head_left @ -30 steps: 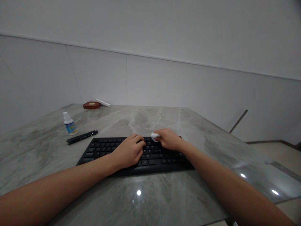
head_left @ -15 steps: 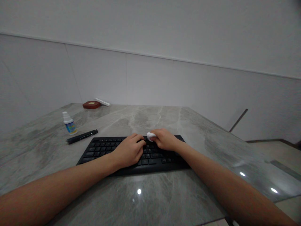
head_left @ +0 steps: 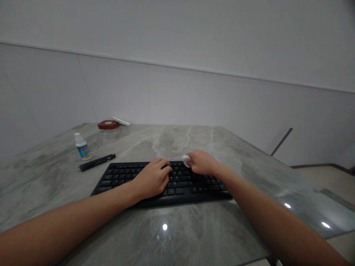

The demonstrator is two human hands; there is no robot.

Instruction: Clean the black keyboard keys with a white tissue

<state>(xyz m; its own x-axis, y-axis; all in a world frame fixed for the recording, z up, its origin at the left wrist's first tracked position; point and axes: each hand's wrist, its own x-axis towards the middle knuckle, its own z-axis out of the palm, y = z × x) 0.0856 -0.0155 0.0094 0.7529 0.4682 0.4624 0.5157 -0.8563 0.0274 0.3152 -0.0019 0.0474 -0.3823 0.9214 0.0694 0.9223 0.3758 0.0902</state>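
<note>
A black keyboard [head_left: 177, 190] lies across the grey marbled table in front of me. My left hand [head_left: 155, 177] rests on its middle keys, palm down, fingers lightly bent, thumb apart from them and nothing held. Between the thumb and fingers of my right hand [head_left: 202, 162] is a small wad of white tissue [head_left: 186, 160], pressed at the keyboard's upper edge, right of centre. The fingertips under the wad are partly hidden. My left forearm and hand cover part of the keyboard's lower left keys.
On the left stands a small white spray bottle [head_left: 82, 147] with a blue label. A black slim brush-like tool [head_left: 97, 162] lies beside it. Farther back are a reddish-brown case [head_left: 108, 125] and a white flat object [head_left: 121, 121]. The table [head_left: 177, 236] reaches a white wall.
My right hand has slid to the right along the keyboard's top edge with the white tissue, uncovering keys. My left hand stays in place.
</note>
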